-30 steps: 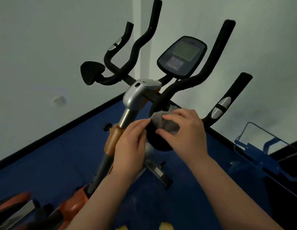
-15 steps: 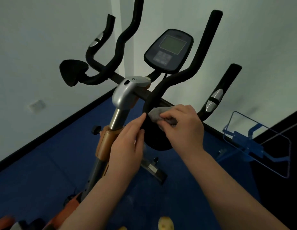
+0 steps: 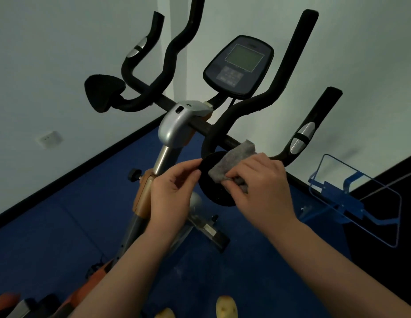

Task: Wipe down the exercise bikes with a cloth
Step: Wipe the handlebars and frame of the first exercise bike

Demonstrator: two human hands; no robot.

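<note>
My right hand (image 3: 259, 187) pinches the grey cloth (image 3: 233, 162) between thumb and curled fingers and presses it on the round black elbow pad (image 3: 213, 191) at the near end of the handlebar (image 3: 225, 125). A second ago the cloth sat bunched under my fingers, low on the pad; now it is drawn out, its far end lying up over the pad's top edge and onto the bar behind it. So the stroke has travelled upward, and I judge the pad's face mostly covered, with the bar next in line.

My left hand (image 3: 172, 191) has shifted too. Earlier its fingers rested against the pad's left side; now thumb and forefinger are closed on that rim, the other fingers loosely curled below, steadying the pad while I rub.

The bike itself stands as before: the console (image 3: 239, 67) up behind the bars, the silver stem cap (image 3: 177, 125) left of my hands, the second pad (image 3: 103, 92) far left, untouched by either hand. The view has swung a little, and the blue rack (image 3: 351, 198) on the right now shows more fully.

For the task, this means one small part nearly done. The long grips, the console, the other pad and the frame below remain to be wiped, I reckon, and other bikes after this one.
</note>
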